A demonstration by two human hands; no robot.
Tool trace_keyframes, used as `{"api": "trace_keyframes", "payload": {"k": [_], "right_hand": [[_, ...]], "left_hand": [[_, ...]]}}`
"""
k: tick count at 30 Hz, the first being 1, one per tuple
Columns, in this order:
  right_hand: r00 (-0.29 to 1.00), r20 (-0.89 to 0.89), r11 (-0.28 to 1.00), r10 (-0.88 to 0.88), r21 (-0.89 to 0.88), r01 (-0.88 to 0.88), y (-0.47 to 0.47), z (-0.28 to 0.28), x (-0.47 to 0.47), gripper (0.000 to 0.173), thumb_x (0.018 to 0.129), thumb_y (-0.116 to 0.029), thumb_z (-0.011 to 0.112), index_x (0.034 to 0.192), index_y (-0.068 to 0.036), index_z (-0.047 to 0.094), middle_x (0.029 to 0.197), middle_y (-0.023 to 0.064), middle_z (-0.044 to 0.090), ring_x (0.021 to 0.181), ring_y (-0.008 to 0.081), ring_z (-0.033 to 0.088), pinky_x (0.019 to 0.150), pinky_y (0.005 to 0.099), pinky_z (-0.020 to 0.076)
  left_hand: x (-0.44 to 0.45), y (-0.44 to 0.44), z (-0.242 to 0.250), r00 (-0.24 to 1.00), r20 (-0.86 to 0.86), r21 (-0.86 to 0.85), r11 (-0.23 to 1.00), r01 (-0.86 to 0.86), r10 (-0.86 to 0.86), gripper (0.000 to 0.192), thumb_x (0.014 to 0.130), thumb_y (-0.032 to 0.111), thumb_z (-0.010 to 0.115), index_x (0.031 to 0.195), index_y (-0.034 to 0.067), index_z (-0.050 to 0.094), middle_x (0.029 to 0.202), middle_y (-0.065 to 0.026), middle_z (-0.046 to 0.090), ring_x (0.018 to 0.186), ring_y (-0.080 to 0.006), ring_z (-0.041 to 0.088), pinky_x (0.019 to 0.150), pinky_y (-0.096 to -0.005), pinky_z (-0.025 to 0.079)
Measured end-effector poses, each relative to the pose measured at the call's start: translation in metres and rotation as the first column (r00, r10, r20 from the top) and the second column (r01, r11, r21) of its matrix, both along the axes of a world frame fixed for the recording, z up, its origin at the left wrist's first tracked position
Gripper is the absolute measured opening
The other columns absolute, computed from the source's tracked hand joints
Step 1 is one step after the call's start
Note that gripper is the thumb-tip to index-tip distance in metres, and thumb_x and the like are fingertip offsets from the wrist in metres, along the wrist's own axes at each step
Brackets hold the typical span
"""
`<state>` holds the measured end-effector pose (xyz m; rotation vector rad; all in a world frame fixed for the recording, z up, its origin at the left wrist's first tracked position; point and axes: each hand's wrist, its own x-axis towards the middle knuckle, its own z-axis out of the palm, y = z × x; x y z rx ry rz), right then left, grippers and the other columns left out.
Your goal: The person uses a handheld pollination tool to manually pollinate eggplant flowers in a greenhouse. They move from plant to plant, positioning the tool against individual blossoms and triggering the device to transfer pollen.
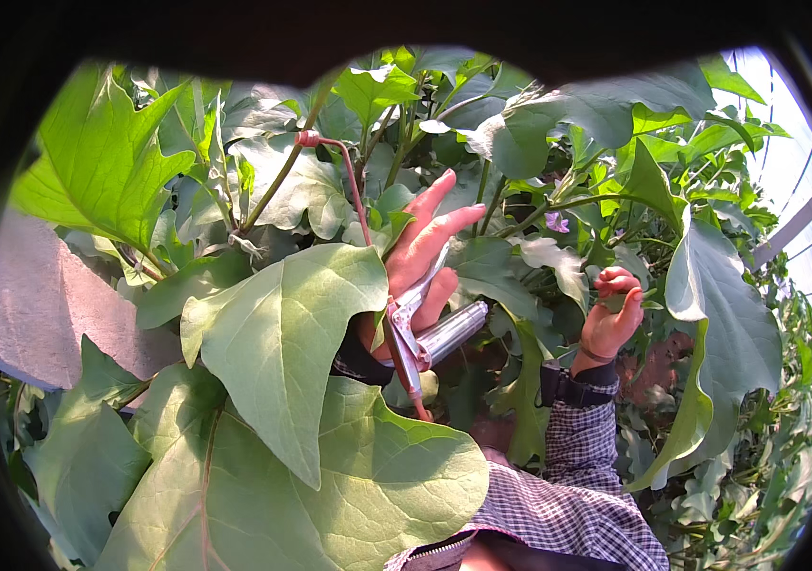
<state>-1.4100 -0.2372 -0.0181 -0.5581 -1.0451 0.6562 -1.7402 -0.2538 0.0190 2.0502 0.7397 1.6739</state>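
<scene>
My left hand (420, 264) is around a metal hand tool (406, 328) with a lever and a shiny cylinder. Two of its fingers stretch up past the tool and another curls over it. From the tool a thin red tube (356, 185) rises and bends left to a red nozzle (308, 138) beside a plant stem. A large leaf (291, 328) partly hides the tool and wrist. Further right, my right hand (609, 321) is raised, its fingers curled around a small green plant part (620, 303). The cuff is dark, the sleeve checked.
Broad-leaved plants with a purple flower (556, 222) surround both hands. Big leaves (391, 478) cover the lower left, and one hangs right of my right hand (727, 335). A pale flat surface (56, 300) lies at the left. Clear sheeting with a frame (798, 221) stands at the far right.
</scene>
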Motion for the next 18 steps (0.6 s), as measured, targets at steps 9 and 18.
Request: {"api": "trace_keyframes", "payload": {"k": [9, 18], "right_hand": [[0.565, 0.824, 0.979, 0.036, -0.142, 0.145, 0.12, -0.009, -0.111, 0.044, 0.102, -0.021, 0.057, 0.138, 0.004, 0.052, 0.12, 0.014, 0.069, 0.101, 0.0187, 0.069, 0.082, 0.0332, 0.0536], [0.149, 0.981, 0.799, -0.124, 0.01, 0.601, 0.207, -0.022, -0.158, 0.026, 0.1, -0.028, 0.054, 0.107, -0.006, 0.065, 0.095, 0.02, 0.072, 0.088, 0.0386, 0.07, 0.077, 0.0494, 0.055]], "left_hand": [[-0.006, -0.042, -0.023, 0.988, 0.073, 0.041, 0.99, -0.138, 0.135, 0.054, 0.097, 0.039, 0.048, 0.133, 0.0, 0.061, 0.155, -0.0312, 0.033, 0.144, -0.043, 0.034, 0.118, -0.0508, 0.023], [-0.007, -0.051, -0.019, 0.98, 0.012, -0.011, 0.98, -0.2, 0.2, 0.053, 0.08, 0.016, 0.051, 0.129, 0.002, 0.065, 0.152, -0.0289, 0.039, 0.14, -0.0477, 0.037, 0.117, -0.0561, 0.025]]}}
